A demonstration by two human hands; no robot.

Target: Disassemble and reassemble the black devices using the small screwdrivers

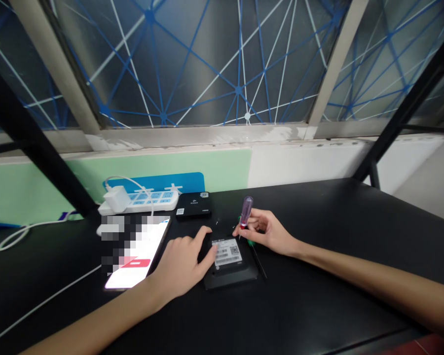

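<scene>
A flat black box (232,280) with a white printed label (227,252) lies label side up on the black desk. My left hand (183,259) rests at its left side, thumb on the label's edge and index finger stretched towards the far left corner. My right hand (270,231) is closed around a screwdriver (246,209) with a clear purple handle. It stands nearly upright, its tip down at the box's far right corner. A second screwdriver (259,260), with a green handle and dark shaft, lies along the box's right side, partly hidden by my right hand.
Behind the box are a second black box (194,204) and a white power strip (159,199) with a plugged-in charger (117,198). A lit tablet-like screen (133,273) lies left of my left hand. Small bits (217,222) lie beyond the box. Black metal posts (388,116) flank the desk.
</scene>
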